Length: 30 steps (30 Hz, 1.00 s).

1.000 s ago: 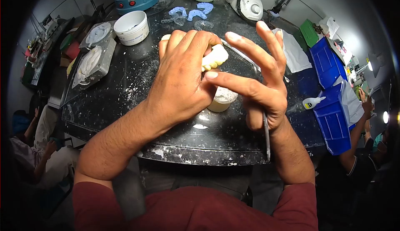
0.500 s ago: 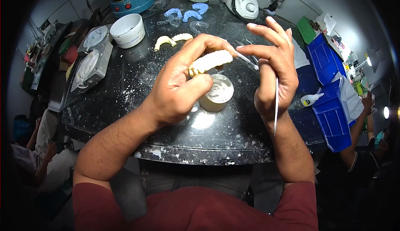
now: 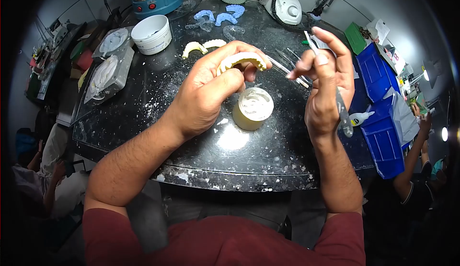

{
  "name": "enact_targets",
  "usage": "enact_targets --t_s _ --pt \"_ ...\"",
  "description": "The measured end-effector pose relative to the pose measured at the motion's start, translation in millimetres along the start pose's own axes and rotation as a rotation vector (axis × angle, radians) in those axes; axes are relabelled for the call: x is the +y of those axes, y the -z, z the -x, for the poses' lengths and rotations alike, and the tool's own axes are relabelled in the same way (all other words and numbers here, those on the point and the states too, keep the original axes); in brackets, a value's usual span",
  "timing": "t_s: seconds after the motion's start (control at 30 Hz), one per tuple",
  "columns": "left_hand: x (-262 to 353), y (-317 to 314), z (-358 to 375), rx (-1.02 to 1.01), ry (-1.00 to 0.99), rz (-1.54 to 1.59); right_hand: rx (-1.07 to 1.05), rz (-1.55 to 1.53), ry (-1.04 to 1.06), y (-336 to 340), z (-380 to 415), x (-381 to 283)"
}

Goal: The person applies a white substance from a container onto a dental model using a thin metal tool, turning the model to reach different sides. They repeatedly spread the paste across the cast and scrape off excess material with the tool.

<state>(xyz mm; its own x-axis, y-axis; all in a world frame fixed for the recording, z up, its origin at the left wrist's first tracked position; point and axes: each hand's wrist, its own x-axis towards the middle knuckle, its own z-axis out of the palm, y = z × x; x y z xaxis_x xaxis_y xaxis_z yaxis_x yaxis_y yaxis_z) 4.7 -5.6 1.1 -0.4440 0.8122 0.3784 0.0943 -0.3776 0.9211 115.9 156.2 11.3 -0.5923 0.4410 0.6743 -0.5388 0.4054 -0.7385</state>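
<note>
My left hand point(image 3: 203, 91) is closed around a pale yellow dental arch model point(image 3: 241, 59), pinching it between thumb and fingers above the bench. A thin metal spatula point(image 3: 343, 115) is gripped in my right hand point(image 3: 330, 74); its rounded flat end points down past the wrist and its other end sticks up between the fingers. Below the model stands a small round jar point(image 3: 249, 124) with white paste inside. Several slim metal instruments point(image 3: 287, 69) lie on the bench between my hands.
Two yellow arch models point(image 3: 194, 50), blue arch pieces point(image 3: 225, 18) and clear trays lie farther back. A white tub point(image 3: 152, 35) stands left, near a plaster-covered box point(image 3: 108, 81). Blue bins point(image 3: 381, 136) and a glue bottle point(image 3: 359, 118) are right. Other people sit at both sides.
The model has turned in my left hand so its curved arch shows. My right hand has moved slightly right, and the spatula has swung so its flat end shows.
</note>
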Motion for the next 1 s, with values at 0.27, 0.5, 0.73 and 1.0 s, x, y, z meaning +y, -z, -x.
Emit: enact_targets --t_s 0.27,0.5,0.73,1.0 --pt "1 3 0 0.023 -0.120 -0.119 -0.172 0.094 0.370 0 9 0" --pt "-3 0 -1 0.095 -0.473 -0.367 -0.227 0.183 0.664 -5 3 -6" --pt "-2 4 -5 0.101 -0.528 -0.445 -0.282 0.131 0.471 4 3 -10" --pt "-15 13 -9 0.222 -0.141 -0.258 -0.203 -0.023 -0.176 10 -5 5"
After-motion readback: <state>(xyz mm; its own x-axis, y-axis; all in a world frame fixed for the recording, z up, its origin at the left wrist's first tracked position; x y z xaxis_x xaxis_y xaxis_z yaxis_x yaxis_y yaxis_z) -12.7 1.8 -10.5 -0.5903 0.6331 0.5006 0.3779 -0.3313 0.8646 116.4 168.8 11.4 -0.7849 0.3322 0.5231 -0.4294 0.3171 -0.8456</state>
